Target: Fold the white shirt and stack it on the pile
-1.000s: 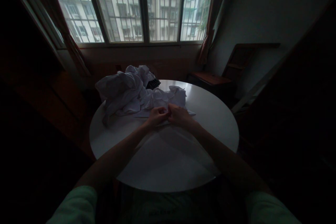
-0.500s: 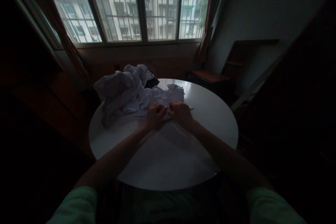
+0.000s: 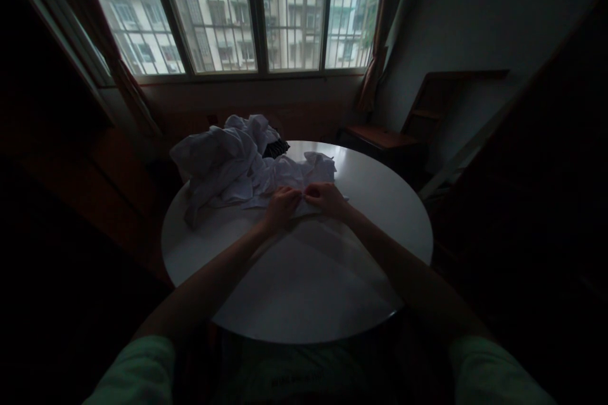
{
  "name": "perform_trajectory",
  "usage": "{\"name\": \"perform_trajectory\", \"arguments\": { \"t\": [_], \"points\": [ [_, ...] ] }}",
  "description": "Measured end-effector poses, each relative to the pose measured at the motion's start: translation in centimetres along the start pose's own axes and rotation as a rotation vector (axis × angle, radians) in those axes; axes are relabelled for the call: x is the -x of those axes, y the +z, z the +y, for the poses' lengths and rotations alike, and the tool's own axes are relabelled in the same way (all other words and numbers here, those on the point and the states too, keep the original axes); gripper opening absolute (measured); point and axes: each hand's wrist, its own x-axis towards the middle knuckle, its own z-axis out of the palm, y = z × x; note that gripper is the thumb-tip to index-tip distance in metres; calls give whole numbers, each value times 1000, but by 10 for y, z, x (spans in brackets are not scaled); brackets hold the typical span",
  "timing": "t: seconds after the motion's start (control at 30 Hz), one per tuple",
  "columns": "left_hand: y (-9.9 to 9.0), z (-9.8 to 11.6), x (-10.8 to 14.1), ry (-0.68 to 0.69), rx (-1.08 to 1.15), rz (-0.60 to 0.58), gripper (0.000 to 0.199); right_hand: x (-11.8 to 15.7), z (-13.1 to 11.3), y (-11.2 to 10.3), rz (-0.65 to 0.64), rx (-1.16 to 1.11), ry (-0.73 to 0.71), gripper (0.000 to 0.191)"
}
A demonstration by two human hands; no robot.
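A crumpled heap of white cloth (image 3: 218, 158), which looks like a garment, lies over the left and middle of the round white table (image 3: 304, 291). At its near edge my left hand (image 3: 284, 202) and my right hand (image 3: 327, 198) almost meet, fingertips together. Both are closed in a pinch on the white cloth. The bit between the fingers is too small and dim to make out. A flat part of the cloth shows beneath and in front of the hands. Something dark and striped (image 3: 276, 149) pokes out behind the heap.
Beyond the table is a barred window (image 3: 251, 12) with curtains (image 3: 373, 76) at its sides. A wooden chair (image 3: 387, 136) stands at the back right. Dark wooden furniture (image 3: 85, 202) is on the left. The room is dim.
My right hand has turned slightly and its fingers show more in the pinch. The cloth's near edge by the hands has shifted a little; the heap lies as before.
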Motion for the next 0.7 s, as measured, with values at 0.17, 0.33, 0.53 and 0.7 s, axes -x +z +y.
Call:
{"name": "perform_trajectory", "arguments": {
  "t": [0.17, 0.33, 0.53, 0.7],
  "points": [
    [-2, 0, -2, -21, 83, -13, 21, 1, 1, 5, 57, 26, -46, 11],
    [-3, 2, -2, -59, 158, -58, 19, 2, 1, 6, 80, 27, -69, 8],
    [4, -2, -1, -88, 212, -4, 23, 0, 6, 9, 57, -13, -76, 4],
    [9, -7, 0, -119, 280, 29, 24, -2, 9, 10, 48, -86, -91, 6]
  ]
}}
